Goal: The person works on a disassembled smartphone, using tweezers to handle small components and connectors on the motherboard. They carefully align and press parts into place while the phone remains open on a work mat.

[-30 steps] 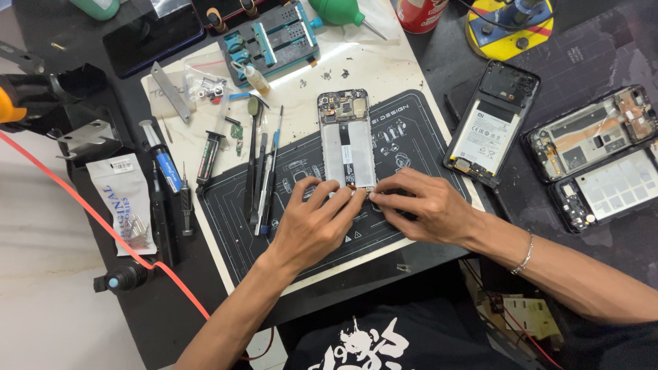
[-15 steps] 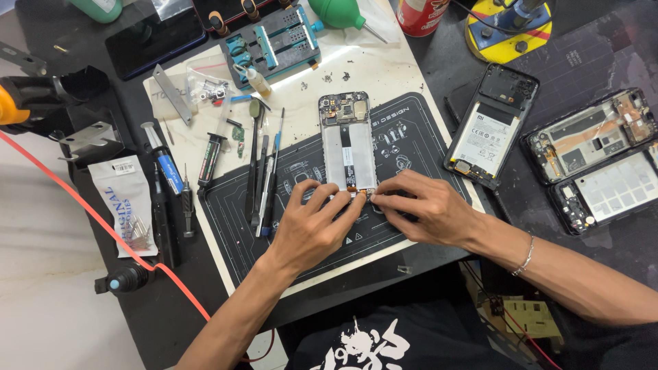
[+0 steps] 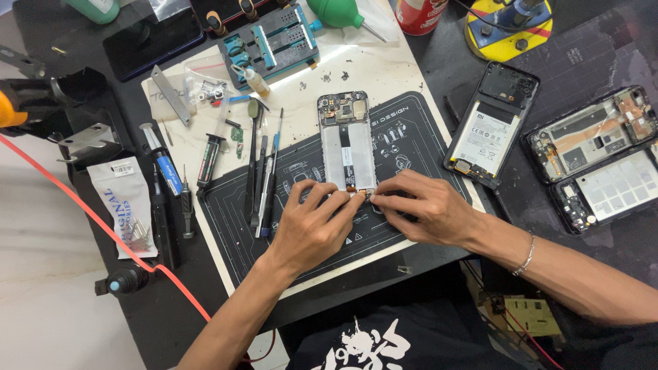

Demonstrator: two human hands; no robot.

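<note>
An opened phone frame (image 3: 348,140) with a bare circuit board at its top lies lengthwise on a dark repair mat (image 3: 404,147). My left hand (image 3: 312,226) and my right hand (image 3: 425,209) meet at the frame's near end, fingertips pinched together on its bottom edge. Whether a small part sits between the fingertips is hidden. A bracelet is on my right wrist.
Screwdrivers, tweezers and a syringe (image 3: 260,171) lie left of the frame. A second opened phone (image 3: 490,127) and two more opened phones (image 3: 593,154) lie at the right. A blue-clamped holder (image 3: 271,41), a green blower (image 3: 336,12), a red cable (image 3: 103,226) and a white packet (image 3: 127,205) surround the mat.
Both hands stay at the frame's near end; the fingers shifted only slightly.
</note>
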